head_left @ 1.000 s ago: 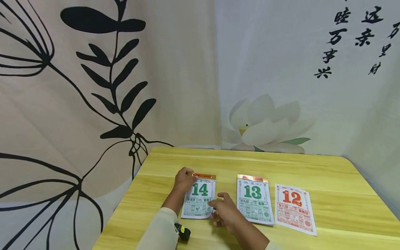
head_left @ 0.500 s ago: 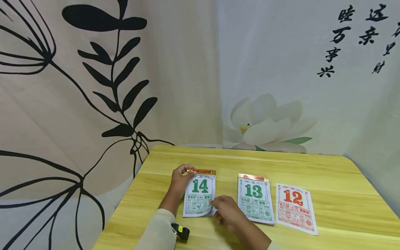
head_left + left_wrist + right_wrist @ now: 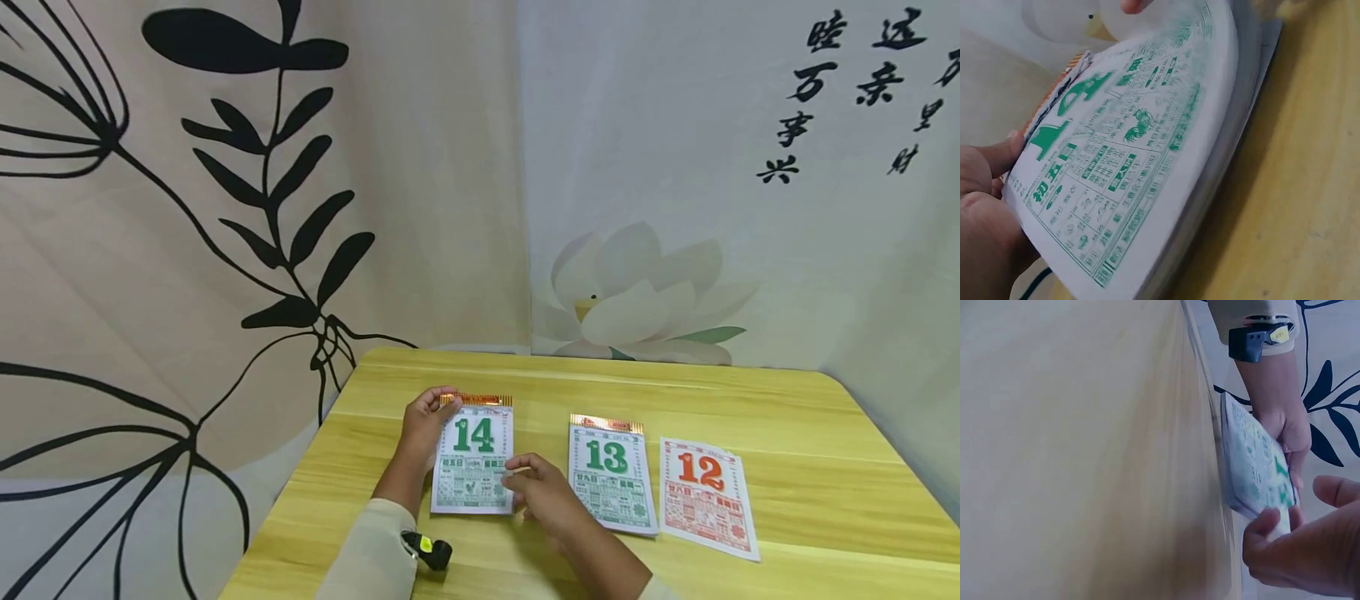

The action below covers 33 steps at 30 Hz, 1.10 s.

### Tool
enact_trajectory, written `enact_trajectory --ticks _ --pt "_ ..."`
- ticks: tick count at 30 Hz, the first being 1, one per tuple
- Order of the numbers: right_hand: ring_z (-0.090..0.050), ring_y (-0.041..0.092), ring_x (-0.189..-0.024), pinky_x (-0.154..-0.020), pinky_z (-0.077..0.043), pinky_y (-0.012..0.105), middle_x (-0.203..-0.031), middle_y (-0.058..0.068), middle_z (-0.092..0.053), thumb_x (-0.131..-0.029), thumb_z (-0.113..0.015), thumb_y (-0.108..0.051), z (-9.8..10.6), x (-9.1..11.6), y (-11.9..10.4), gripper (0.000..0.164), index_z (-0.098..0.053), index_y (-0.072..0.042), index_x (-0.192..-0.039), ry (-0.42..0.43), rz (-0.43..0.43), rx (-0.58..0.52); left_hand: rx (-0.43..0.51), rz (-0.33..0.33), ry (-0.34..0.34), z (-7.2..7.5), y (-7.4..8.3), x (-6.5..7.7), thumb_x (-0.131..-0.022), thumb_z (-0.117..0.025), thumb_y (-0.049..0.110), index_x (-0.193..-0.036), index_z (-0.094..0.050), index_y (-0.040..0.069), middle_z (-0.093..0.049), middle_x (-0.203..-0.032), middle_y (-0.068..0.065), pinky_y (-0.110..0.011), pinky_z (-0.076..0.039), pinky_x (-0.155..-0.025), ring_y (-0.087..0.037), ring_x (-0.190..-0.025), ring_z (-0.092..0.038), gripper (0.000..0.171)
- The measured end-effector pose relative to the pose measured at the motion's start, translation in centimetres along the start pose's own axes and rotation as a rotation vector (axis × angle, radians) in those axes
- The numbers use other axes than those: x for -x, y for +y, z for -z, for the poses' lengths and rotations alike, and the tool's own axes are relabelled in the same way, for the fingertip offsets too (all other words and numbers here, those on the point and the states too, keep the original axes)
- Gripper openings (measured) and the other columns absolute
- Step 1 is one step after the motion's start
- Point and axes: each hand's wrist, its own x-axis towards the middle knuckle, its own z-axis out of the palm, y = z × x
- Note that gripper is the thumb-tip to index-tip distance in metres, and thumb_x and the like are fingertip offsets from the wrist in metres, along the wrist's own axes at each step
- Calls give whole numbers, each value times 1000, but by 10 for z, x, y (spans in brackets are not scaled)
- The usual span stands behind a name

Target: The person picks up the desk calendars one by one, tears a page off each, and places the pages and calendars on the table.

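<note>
One left hand (image 3: 422,429): clamped on the upper left corner of the green-numbered 14 tear-off calendar (image 3: 474,467), thumb at its gold strip (image 3: 483,401).
14 tear-off calendar: tilted over the wooden tabletop (image 3: 817,467), between the hands.
Right hand (image 3: 546,496): fingers at the calendar's right edge; whether they pinch it, I can't tell.
13 tear-off calendar (image 3: 611,477): on the table just right of that hand, green-numbered, gold-topped.
Loose 12 page (image 3: 708,500): printed red, just beside it, farthest right.
</note>
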Motion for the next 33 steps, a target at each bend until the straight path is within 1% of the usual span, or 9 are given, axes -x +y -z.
enact_trajectory --ticks 3,10,13,15,17,18,22,27,33 --pt "-57 25 -105 -78 -45 36 -118 7 -63 -105 -69 -23 4 0 1 31 -67 -6 -130 11 25 34 5 4 1 -3 6 1 -104 -77 19 -128 -74 12 -72 -101 -3 -28 -65 -71 -16 -84 -77 26" --pt "-55 26 -110 -86 -50 38 -126 12 -55 -104 -72 -21 8 2 -1 33 -68 -9 -135 3 49 15 35 18 22 -12 17 2 -104 -76 18 -127 -73 12 -72 -102 -3 -28 -66 -72 -16 -84 -78 24" --pt "-56 38 -129 -89 -50 39 -146 24 -56 -104 -71 -19 9 4 -2 34 -68 -9 -136 -7 62 2 58 26 39 -16 22 3 -105 -76 18 -128 -73 11 -73 -102 -2 -27 -65 -71 -15 -83 -77 25" --pt "-51 43 -143 -88 -50 38 -163 28 -48 -104 -71 -17 10 6 -3 35 -68 -8 -137 -18 73 -23 85 30 43 -19 25 4 -105 -75 17 -131 -72 10 -74 -104 -3 -28 -66 -72 -16 -85 -78 27" --pt "-48 42 -145 -86 -50 35 -172 26 -41 -104 -70 -15 10 7 -3 36 -67 -7 -139 -31 87 -43 111 28 46 -21 27 4 -106 -75 18 -132 -71 9 -74 -108 -4 -28 -66 -73 -16 -87 -78 28" --pt "-52 40 -139 -84 -50 34 -172 25 -39 -104 -70 -13 10 7 -4 37 -67 -6 -140 -34 93 -51 121 28 49 -23 28 4 -106 -74 18 -132 -71 8 -75 -109 -4 -28 -66 -74 -16 -88 -78 28" --pt "-56 22 -109 -79 -50 31 -169 21 -43 -104 -68 -8 10 9 -5 42 -64 -4 -145 -19 120 -72 160 24 69 -28 32 5 -107 -73 19 -131 -69 6 -74 -111 -6 -27 -66 -76 -16 -89 -78 28" --pt "-57 20 -104 -82 -54 34 -165 20 -47 -102 -69 -6 10 9 -8 48 -63 -7 -149 41 151 -109 201 32 81 -33 35 6 -108 -71 23 -140 -64 3 -74 -116 -9 -29 -67 -78 -17 -92 -79 39" --pt "-54 20 -96 -81 -57 32 -117 8 -61 -101 -70 -5 8 12 -9 47 -65 -8 -148 82 144 -130 247 54 88 -37 36 5 -110 -67 24 -145 -62 7 -72 -131 -12 -32 -67 -84 -20 -104 -78 39"
